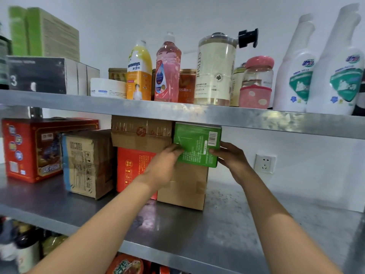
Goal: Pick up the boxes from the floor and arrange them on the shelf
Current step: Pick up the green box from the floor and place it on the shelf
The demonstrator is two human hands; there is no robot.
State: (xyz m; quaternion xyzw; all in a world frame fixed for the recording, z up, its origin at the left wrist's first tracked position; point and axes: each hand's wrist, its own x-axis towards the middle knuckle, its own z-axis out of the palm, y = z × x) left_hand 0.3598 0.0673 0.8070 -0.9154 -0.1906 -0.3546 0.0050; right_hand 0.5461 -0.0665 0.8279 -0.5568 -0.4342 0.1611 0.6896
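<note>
A green box (197,144) with a barcode sits upright on top of a plain cardboard box (185,186) on the middle metal shelf (227,224). My left hand (166,165) grips its lower left edge, and my right hand (231,158) holds its lower right edge. To the left stand a red box (132,167) with a taped cardboard box (141,133) stacked on it, a worn cardboard box (87,163), and a large red printed box (31,149).
The upper shelf (177,111) just above the green box carries bottles, jars, tins and white spray bottles. A wall socket (264,163) is on the wall to the right. The bottom shelf holds packets and bottles.
</note>
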